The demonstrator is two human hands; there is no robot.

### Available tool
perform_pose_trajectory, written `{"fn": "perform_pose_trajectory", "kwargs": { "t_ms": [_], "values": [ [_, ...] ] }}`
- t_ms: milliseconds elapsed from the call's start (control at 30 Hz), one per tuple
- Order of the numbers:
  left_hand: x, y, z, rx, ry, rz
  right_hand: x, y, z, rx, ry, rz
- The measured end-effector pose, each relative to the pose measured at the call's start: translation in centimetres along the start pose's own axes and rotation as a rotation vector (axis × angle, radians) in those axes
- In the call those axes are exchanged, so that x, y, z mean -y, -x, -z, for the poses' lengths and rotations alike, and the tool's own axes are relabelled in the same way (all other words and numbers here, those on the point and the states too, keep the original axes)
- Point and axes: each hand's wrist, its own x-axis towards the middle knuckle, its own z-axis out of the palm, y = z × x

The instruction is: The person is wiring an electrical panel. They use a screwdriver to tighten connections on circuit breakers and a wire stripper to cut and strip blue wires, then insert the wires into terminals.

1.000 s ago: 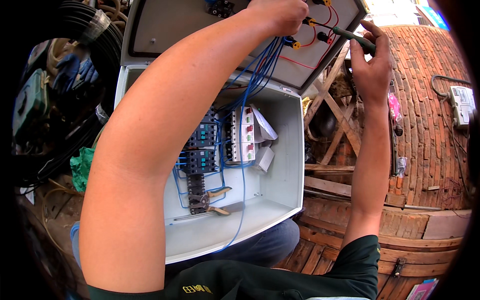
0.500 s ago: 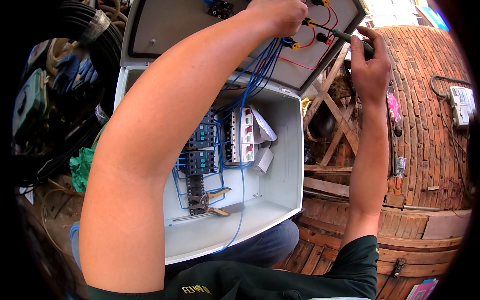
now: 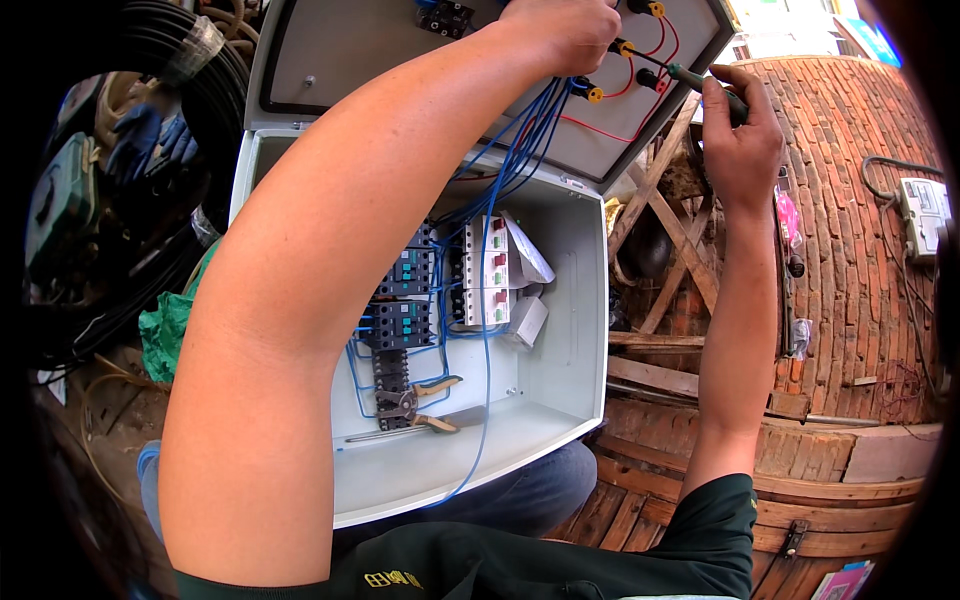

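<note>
My left hand point(image 3: 565, 35) is closed at the raised door point(image 3: 370, 75) of a grey electrical enclosure, beside a yellow-and-black fitting point(image 3: 627, 48); what its fingers hold is hidden. My right hand point(image 3: 745, 140) grips a green-handled screwdriver point(image 3: 700, 78), whose shaft points to that fitting. Red and blue wires run among the door's fittings. In the box point(image 3: 555, 385) below are black contactors point(image 3: 400, 322), white breakers point(image 3: 488, 265), a folded paper point(image 3: 530, 255), a small white carton point(image 3: 525, 322) and pliers point(image 3: 435, 420). The box rests over my jeans-clad legs.
Left are black cable coils point(image 3: 205, 100), a green case point(image 3: 65, 200), gloves point(image 3: 140, 140) and green plastic point(image 3: 165, 340). Right are crossed wooden battens point(image 3: 670, 230), a brick wall point(image 3: 840, 300), a white meter box point(image 3: 922, 215) and wooden planks point(image 3: 630, 500).
My left hand has shifted slightly right at the door. My right thumb and fingers have resettled around the screwdriver handle, which has moved very little.
</note>
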Motion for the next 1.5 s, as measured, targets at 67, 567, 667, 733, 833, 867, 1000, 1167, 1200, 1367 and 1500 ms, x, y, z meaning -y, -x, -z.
{"fn": "perform_pose_trajectory", "kwargs": {
  "t_ms": [67,567,667,733,833,867,1000,1167,1200,1367,1500],
  "values": [
    [0.1,0.0,0.0,0.000,0.006,0.005,0.0,0.0,-0.1,-0.001,-0.014,-0.003],
    [-0.1,-0.1,-0.2,0.005,0.028,0.027,-0.8,0.0,-0.4,-0.045,0.020,0.032],
    [-0.1,-0.1,-0.1,0.022,0.039,0.024,-0.1,0.2,-0.2,-0.035,-0.004,-0.012],
    [0.0,0.0,0.0,0.016,0.036,0.033,0.4,0.2,-0.4,-0.046,-0.065,-0.027],
    [-0.1,0.0,0.1,0.023,0.015,0.021,-0.7,0.2,-0.6,-0.061,-0.088,0.085],
    [-0.1,-0.1,0.1,0.022,0.012,0.014,-0.9,0.2,-0.6,-0.078,-0.110,0.113],
    [0.1,0.0,0.0,0.002,0.034,0.002,0.8,0.3,-0.6,-0.026,-0.100,-0.081],
    [0.3,0.3,0.0,-0.014,0.053,-0.006,1.2,0.3,-0.2,0.036,-0.028,-0.164],
    [0.3,0.3,0.0,-0.018,0.053,-0.008,1.2,0.3,-0.3,0.013,-0.036,-0.103],
    [0.4,0.3,-0.5,-0.046,0.067,-0.010,1.6,0.3,-0.9,-0.045,-0.025,-0.014],
    [0.5,0.1,-0.8,-0.074,0.048,-0.012,1.5,0.1,-0.7,-0.028,0.009,-0.092]
  ]
}}
